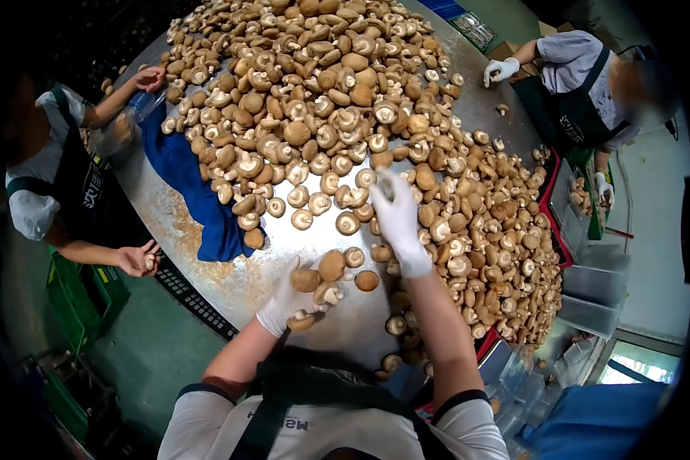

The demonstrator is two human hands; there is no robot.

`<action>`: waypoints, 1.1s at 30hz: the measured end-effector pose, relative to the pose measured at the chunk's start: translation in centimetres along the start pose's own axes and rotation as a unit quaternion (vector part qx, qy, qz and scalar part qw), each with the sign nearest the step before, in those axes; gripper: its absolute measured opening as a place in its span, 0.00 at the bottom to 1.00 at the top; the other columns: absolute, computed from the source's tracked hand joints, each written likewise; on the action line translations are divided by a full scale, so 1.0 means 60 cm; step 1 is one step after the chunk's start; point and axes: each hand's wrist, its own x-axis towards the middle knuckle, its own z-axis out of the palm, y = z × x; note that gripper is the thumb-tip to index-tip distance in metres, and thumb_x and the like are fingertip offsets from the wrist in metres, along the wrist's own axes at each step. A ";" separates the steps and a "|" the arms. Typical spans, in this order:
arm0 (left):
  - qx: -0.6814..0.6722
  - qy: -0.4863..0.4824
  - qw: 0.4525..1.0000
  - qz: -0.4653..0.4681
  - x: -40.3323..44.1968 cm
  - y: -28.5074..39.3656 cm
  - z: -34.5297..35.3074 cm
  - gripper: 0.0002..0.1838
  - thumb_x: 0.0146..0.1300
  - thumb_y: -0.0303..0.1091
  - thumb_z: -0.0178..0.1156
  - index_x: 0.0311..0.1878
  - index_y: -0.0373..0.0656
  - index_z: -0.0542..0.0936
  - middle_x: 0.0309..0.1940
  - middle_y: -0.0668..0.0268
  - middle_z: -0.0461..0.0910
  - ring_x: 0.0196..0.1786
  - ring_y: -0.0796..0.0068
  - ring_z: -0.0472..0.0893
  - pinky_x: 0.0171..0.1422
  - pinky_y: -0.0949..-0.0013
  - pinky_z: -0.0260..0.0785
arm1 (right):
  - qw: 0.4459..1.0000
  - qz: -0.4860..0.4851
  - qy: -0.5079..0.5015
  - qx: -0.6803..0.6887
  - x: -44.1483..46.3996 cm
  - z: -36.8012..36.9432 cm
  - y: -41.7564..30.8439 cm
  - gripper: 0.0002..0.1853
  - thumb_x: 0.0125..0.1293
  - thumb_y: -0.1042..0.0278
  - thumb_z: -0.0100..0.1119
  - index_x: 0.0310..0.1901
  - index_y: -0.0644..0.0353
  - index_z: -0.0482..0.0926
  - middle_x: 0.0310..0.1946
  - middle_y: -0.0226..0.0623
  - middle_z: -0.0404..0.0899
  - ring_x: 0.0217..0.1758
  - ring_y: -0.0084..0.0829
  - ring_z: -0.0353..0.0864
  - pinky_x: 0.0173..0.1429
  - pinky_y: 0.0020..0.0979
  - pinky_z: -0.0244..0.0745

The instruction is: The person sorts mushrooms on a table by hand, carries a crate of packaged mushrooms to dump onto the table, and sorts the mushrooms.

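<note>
A large heap of brown shiitake mushrooms covers much of the metal table. My white-gloved left hand, low in the middle, is curled round several shiitake mushrooms, some cap up and one with its pale stem showing. Close by on the bare metal lie a loose mushroom and a smaller one. My right hand, also gloved, reaches to the near edge of the heap among upturned mushrooms. Its fingertips are blurred, so whether they grip a mushroom cannot be made out.
A blue cloth lies along the table's left side. One co-worker's bare hand holds a mushroom at left; another's gloved hand is over the far right. Green crates stand at left, and clear plastic boxes at right.
</note>
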 end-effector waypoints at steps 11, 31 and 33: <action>0.313 -0.008 0.941 -0.127 -0.089 -0.138 0.029 0.42 0.62 0.42 0.58 0.78 0.46 0.53 0.65 0.53 0.66 0.57 0.64 0.75 0.69 0.62 0.62 | 0.961 0.107 0.030 0.255 0.067 -0.024 0.016 0.24 0.63 0.71 0.61 0.62 0.61 0.73 0.59 0.46 0.75 0.59 0.36 0.78 0.63 0.38 0.72; 0.396 0.069 0.897 -0.184 -0.079 -0.128 0.035 0.24 0.65 0.28 0.55 0.66 0.40 0.70 0.50 0.62 0.77 0.49 0.77 0.75 0.55 0.75 0.66 | 0.988 0.011 0.033 0.150 0.159 -0.057 0.075 0.25 0.66 0.78 0.54 0.66 0.58 0.73 0.55 0.38 0.82 0.30 0.18 0.79 0.37 0.22 0.77; 0.282 0.066 0.951 -0.105 -0.083 -0.127 0.012 0.25 0.65 0.32 0.54 0.66 0.39 0.68 0.49 0.58 0.77 0.48 0.73 0.76 0.54 0.72 0.67 | 0.992 0.016 -0.037 0.121 0.135 -0.061 0.069 0.26 0.65 0.72 0.56 0.66 0.51 0.75 0.53 0.39 0.83 0.36 0.24 0.83 0.42 0.25 0.78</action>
